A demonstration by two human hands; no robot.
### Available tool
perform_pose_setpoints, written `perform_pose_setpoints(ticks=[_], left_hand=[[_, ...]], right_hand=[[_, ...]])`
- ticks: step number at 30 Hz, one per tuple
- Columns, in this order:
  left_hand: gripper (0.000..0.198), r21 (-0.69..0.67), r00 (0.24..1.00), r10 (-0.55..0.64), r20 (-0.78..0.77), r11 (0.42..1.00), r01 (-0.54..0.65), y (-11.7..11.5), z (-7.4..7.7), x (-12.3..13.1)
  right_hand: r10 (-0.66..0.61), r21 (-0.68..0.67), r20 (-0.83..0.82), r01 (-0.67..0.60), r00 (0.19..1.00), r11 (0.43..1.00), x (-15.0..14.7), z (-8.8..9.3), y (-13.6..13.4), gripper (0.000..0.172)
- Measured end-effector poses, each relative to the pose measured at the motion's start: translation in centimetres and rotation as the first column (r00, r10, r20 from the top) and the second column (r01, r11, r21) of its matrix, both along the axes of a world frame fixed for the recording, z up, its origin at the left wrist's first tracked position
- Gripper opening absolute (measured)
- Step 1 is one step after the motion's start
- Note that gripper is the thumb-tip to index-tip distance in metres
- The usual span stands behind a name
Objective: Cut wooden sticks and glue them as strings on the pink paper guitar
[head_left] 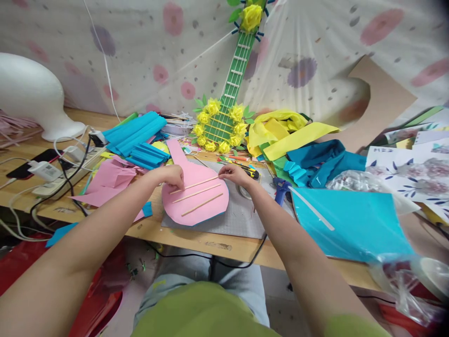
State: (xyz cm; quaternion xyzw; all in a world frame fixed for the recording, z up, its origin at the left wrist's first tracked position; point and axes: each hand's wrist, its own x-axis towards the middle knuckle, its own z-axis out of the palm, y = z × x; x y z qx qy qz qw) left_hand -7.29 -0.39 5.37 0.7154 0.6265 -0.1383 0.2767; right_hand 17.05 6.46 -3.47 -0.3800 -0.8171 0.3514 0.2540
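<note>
A pink paper guitar-shaped cutout [199,171] with a blue edge lies on the grey cutting mat [245,224]. Three thin wooden sticks rest across its round body, roughly parallel and slanted. My left hand [174,177] has its fingers closed on the top wooden stick [198,183], near its left end. At the other end of that stick, my right hand [233,174] pinches the tip at the cutout's right edge. Below it lie the middle wooden stick [197,193] and the lowest wooden stick [202,204], untouched by either hand.
A green paper guitar [233,84] with yellow flowers leans at the back. Blue crepe paper [135,133] and a power strip [66,175] are left. A yellow-black cutter [249,171], a blue glue gun [281,189] and a blue sheet [354,220] are right.
</note>
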Motion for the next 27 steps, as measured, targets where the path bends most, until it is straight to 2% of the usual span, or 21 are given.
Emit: perform_pose_setpoints(ticks=[5,9,13,15,16,17,19,21,22,24,27], left_hand=[[0.016,-0.011,1.0,-0.009,-0.011,1.0,0.009,0.0,0.3,0.3],[0.018,-0.003,1.0,-0.006,-0.006,1.0,0.006,0.0,0.3,0.2],[0.016,0.039,0.989,0.029,0.148,0.999,-0.035,0.3,0.0,-1.0],[0.015,0.091,0.96,0.1,0.261,0.988,-0.127,0.7,-0.2,-1.9],[0.017,0.138,0.934,0.157,0.321,0.968,-0.21,1.0,-0.4,-2.4],[0.021,0.19,0.893,0.224,0.391,0.929,-0.316,1.3,-0.5,-2.7],[0.027,0.242,0.751,0.348,0.561,0.799,-0.551,1.8,-0.8,-3.2],[0.029,0.159,0.542,0.413,0.732,0.669,-0.726,2.2,-1.1,-3.3],[0.029,0.072,0.43,0.429,0.795,0.637,-0.768,2.2,-1.3,-3.2],[0.03,-0.135,0.225,0.451,0.863,0.637,-0.758,1.9,-1.6,-2.7],[0.036,-0.372,-0.009,0.477,0.879,0.673,-0.639,1.0,-2.1,-1.9]], right_hand=[[-0.022,0.05,0.068,0.018,0.997,0.999,-0.3,0.1,-0.1,0.01],[-0.033,0.018,0.079,0.032,0.996,0.999,-0.3,0.1,-0.1,0.009],[-0.051,-0.061,0.027,0.052,0.998,0.997,0.0,0.6,-0.1,0.01],[-0.078,-0.096,-0.025,0.075,0.997,0.993,0.2,0.8,-0.1,0.014],[-0.1,-0.113,-0.053,0.094,0.994,0.989,0.3,0.9,-0.1,0.016],[-0.129,-0.129,-0.079,0.118,0.989,0.985,0.3,0.9,-0.1,0.018],[-0.188,-0.159,-0.119,0.168,0.975,0.973,0.4,0.8,-0.2,0.023],[-0.229,-0.189,-0.136,0.201,0.964,0.961,0.5,0.6,-0.3,0.025],[-0.238,-0.199,-0.135,0.209,0.962,0.958,0.5,0.5,-0.4,0.026],[-0.241,-0.212,-0.123,0.212,0.963,0.954,0.6,0.2,-0.7,0.028],[-0.228,-0.218,-0.114,0.2,0.967,0.955,0.8,-0.3,-0.8,0.031]])
